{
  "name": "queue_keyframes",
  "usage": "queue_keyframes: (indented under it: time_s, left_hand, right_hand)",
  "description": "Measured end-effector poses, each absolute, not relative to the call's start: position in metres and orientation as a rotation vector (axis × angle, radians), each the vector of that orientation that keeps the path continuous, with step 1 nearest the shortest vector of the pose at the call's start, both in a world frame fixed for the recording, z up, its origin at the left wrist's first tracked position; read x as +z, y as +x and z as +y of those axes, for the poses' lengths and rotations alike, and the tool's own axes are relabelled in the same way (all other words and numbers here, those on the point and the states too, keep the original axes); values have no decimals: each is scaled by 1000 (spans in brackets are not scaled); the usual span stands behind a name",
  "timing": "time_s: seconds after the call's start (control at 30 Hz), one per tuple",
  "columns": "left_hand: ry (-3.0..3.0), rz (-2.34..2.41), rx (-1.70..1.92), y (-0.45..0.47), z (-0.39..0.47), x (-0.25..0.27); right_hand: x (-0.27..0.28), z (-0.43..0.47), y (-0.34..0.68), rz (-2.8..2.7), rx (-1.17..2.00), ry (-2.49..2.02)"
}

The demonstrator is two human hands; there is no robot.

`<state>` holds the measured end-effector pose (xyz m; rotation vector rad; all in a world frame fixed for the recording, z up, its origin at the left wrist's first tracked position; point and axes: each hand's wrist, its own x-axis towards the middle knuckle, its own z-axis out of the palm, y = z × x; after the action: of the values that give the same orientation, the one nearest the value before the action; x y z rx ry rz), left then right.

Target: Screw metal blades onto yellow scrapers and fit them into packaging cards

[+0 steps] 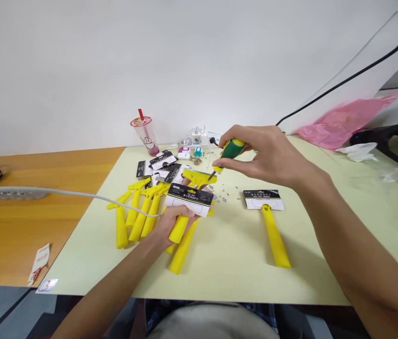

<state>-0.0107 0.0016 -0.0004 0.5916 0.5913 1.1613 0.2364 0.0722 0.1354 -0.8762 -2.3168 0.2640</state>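
My left hand (175,220) is closed round a yellow scraper (178,229) that has a black-and-white card (190,200) on its handle. The scraper's wide head points away from me. In my right hand (264,153) is a screwdriver (232,149) with a green and yellow handle. Its tip meets the right side of the scraper head, at a screw spot too small to make out. Several more yellow scrapers (135,207) lie left of my left hand, and others are partly hidden beneath it. To the right lies one scraper (275,238) with a card at its top.
Loose cards (145,168) lie behind the scrapers. Small screws (224,194) are scattered near the middle. A cup with a red straw (145,136) and a power strip (197,137) stand by the wall. A grey cable (114,196) crosses the left side. A pink bag (342,122) sits back right.
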Motion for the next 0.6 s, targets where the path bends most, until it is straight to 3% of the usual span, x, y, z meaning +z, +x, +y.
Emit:
queue_keyframes:
  time_s: [0.3,0.5,0.6]
  left_hand:
    - [601,621,1178,-10,3,-3]
    - [603,647,1177,-9,1,-1]
    - [588,663,1176,-9,1,-1]
  right_hand:
    - [119,66,218,-2411,267,-587]
    - [117,67,215,-2368,66,-657]
    - [119,67,217,-2408,186,-618]
